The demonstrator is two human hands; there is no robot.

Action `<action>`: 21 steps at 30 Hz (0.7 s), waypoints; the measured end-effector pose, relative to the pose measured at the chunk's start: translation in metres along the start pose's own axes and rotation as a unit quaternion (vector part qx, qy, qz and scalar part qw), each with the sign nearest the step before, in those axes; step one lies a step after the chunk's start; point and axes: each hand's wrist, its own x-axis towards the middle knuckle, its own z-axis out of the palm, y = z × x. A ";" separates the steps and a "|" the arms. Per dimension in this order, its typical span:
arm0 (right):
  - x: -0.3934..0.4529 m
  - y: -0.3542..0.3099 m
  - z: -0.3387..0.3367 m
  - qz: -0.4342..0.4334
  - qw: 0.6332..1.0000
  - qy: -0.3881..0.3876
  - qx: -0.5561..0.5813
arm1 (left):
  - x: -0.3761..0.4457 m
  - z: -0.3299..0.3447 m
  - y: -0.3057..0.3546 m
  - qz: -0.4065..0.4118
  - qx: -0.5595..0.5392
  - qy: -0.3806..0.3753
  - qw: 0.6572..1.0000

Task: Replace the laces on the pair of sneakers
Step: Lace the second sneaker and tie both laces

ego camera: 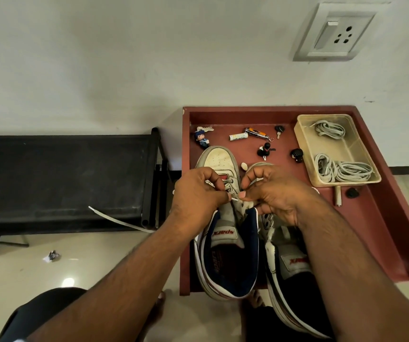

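Observation:
Two white sneakers with navy lining stand side by side on a red-brown tray table (371,218). The left sneaker (225,255) is partly laced with a white lace (229,186) near its toe. My left hand (198,196) pinches the lace at the eyelets on the shoe's left side. My right hand (272,193) pinches the lace tip (235,199) over the tongue. One end of the lace (117,219) trails off to the left over the floor. My right forearm partly hides the right sneaker (289,280), which shows no lace.
A clear plastic box (361,156) at the tray's back right holds bundles of white laces (344,170). Small figurines (202,139), a battery (238,137), a nail clipper and keys lie at the back of the tray. A black bench (62,178) stands left.

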 end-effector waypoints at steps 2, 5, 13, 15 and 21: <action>0.000 0.000 0.000 -0.001 1.000 0.003 -0.003 | 0.001 -0.001 0.000 0.001 0.001 0.011 1.000; -0.001 -0.001 0.001 -0.002 1.000 0.007 -0.005 | 0.000 -0.001 -0.002 0.005 0.015 0.018 1.000; -0.001 -0.002 0.003 0.012 1.000 -0.004 0.018 | -0.004 0.003 -0.004 0.020 0.048 -0.003 0.999; -0.001 -0.002 0.000 0.014 1.000 -0.010 0.009 | -0.003 0.003 -0.004 0.017 0.048 -0.013 0.999; 0.001 -0.001 0.002 -0.046 0.988 -0.001 -0.145 | 0.001 -0.006 0.004 0.025 0.109 -0.075 0.991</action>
